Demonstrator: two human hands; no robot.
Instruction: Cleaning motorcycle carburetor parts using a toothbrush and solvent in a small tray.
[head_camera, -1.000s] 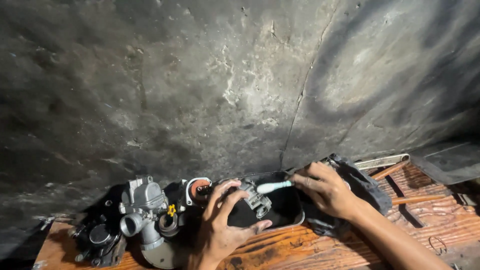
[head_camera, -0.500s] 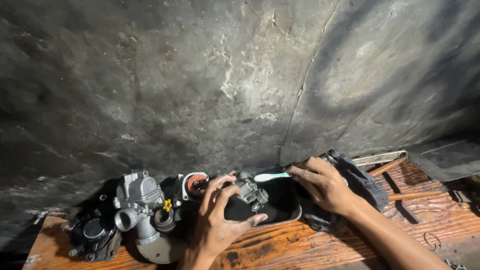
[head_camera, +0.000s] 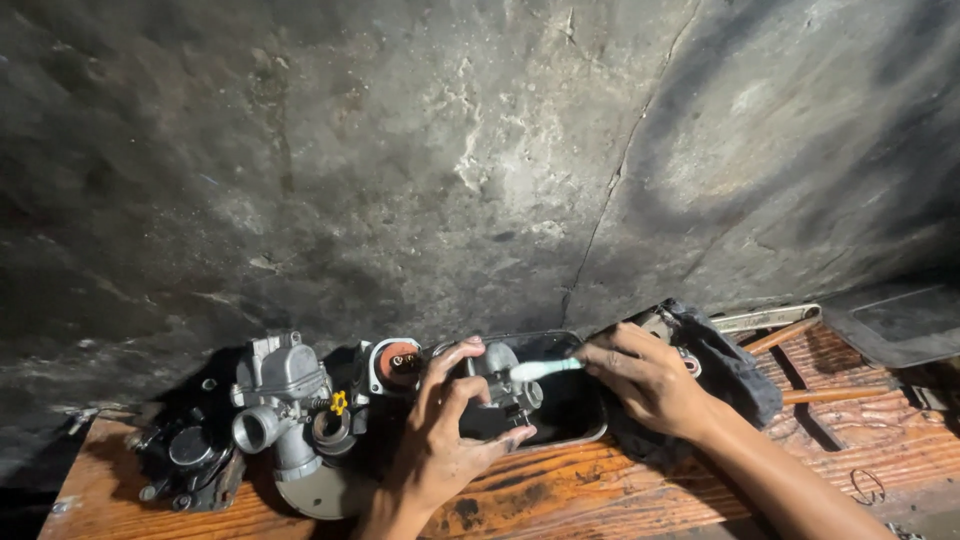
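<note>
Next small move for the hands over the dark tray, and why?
Probably stroke the pale brush across the small metal part. The right hand has the brush tip at the part, which the left hand holds over the dark tray.

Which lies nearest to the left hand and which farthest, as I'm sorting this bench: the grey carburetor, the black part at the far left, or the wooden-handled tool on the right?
Measured from the left hand, in the head view:
1. Grey carburetor, just to its left on the wooden bench.
2. Black part, farther left, near the bench's end.
3. Wooden-handled tool, far right, beyond the right hand and dark cloth.
</note>
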